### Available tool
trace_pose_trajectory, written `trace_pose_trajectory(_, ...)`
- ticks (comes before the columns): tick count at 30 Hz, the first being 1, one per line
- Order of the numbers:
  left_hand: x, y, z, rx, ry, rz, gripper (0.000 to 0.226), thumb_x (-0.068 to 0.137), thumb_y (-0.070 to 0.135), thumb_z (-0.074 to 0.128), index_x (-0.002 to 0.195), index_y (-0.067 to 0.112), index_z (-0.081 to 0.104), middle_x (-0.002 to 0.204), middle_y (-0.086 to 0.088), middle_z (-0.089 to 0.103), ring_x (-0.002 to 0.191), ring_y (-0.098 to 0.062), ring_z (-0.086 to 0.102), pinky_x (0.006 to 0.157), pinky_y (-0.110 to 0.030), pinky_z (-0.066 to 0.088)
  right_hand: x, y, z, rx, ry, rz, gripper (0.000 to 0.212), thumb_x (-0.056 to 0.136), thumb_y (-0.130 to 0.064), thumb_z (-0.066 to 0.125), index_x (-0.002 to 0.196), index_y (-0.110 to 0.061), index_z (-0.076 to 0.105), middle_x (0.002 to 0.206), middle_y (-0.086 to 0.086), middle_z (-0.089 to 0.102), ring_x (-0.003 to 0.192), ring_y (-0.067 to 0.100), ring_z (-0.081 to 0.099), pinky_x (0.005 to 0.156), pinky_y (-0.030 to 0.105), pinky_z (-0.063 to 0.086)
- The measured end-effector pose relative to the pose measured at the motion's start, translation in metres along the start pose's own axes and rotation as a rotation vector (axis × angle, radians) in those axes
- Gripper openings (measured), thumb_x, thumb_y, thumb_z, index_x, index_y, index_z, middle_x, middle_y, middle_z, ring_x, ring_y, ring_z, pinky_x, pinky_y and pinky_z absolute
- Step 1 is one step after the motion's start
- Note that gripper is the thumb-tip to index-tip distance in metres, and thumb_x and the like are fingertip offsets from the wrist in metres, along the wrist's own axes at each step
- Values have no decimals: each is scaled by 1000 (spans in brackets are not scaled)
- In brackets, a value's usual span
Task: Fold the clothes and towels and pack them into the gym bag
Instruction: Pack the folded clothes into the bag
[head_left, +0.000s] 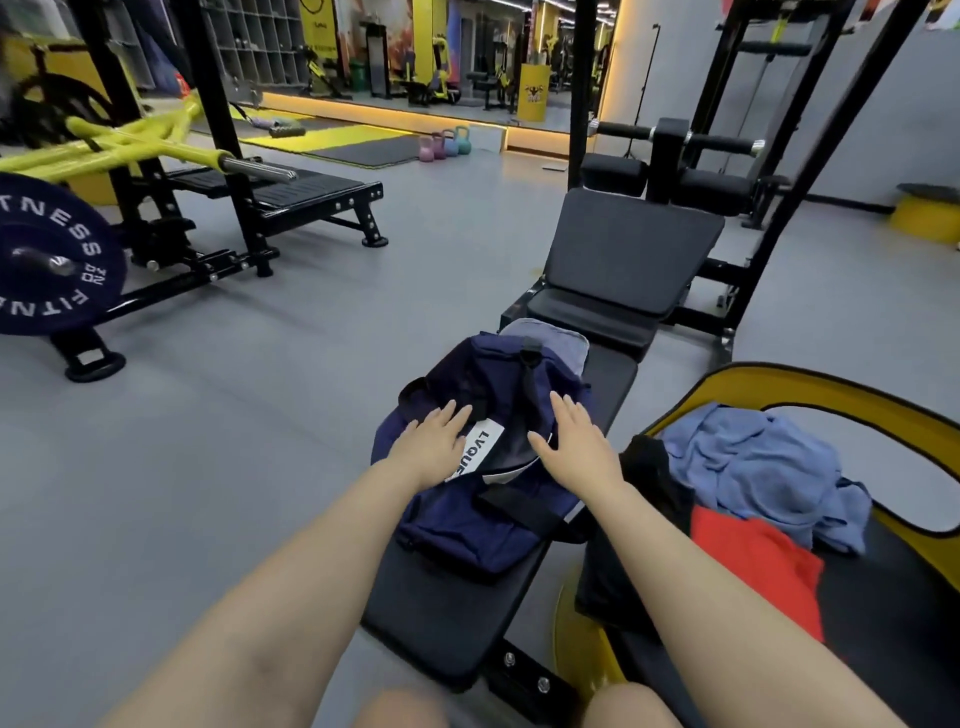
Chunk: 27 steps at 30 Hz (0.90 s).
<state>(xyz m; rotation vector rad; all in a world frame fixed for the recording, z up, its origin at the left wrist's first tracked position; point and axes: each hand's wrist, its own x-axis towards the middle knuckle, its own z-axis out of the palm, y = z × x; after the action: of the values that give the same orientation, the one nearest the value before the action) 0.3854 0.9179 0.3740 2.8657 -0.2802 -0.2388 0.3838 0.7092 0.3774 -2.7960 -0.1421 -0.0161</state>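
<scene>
Resting flat with fingers straight and slightly apart, the left hand (434, 447) and right hand (579, 441) press the navy gym bag (467, 525) on the bench (441, 623).

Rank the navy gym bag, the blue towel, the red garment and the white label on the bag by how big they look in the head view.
1. Navy gym bag, largest.
2. Blue towel, close behind; it is crumpled, so its true size is unsure.
3. Red garment, partly hidden under the towel.
4. White label, smallest, partly covered by the left hand.
</scene>
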Motion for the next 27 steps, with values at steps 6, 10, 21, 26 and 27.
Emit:
trace_pose_trajectory(6, 42, -5, 43, -246, -113, 39, 71, 92, -9, 27, 148, 35, 25, 160, -6, 3, 143, -22, 24, 105, -28, 31, 19, 20, 45, 47, -69, 40, 56, 100, -47, 33, 150, -44, 6, 161, 9, 4, 136, 26, 39, 82, 36, 52)
trace_pose_trajectory(10, 68, -13, 70, -229, -157, 9, 69, 91, -7, 29, 144, 36, 36, 160, -2, 8, 143, -24, 23, 107, -32, 34, 27, 23, 66, 61, -67, 81, 54, 101, -46, 32, 151, -37, 15, 160, 9, 6, 140, 23, 33, 87, 36, 49)
trace_pose_trajectory(21, 84, -12, 111, 139, -329, -194, 44, 100, 38, 35, 143, 43, 28, 159, -5, -3, 128, -37, 32, 98, -47, 39, 30, 3, 104, 154, -130, 199, 65, 97, -40, 46, 151, -19, 16, 159, 5, 13, 137, 25, 34, 95, 38, 45)
trace_pose_trajectory(26, 76, -9, 111, 119, -95, -238, 34, 100, 25, 38, 134, 22, 35, 138, -13, 36, 102, -36, 55, 71, -39, 43, 27, -2, 105, 207, -95, 220, 53, 97, -11, 39, 147, -13, 21, 141, 13, 41, 109, 37, 54, 79, 37, 44)
trace_pose_trajectory(27, 74, -10, 106, 121, -67, -243, 35, 99, 22, 41, 133, 19, 34, 130, -12, 43, 98, -35, 57, 67, -38, 42, 26, -1, 103, 216, -84, 218, 53, 97, -7, 37, 147, -12, 21, 141, 14, 41, 109, 38, 54, 79, 37, 43)
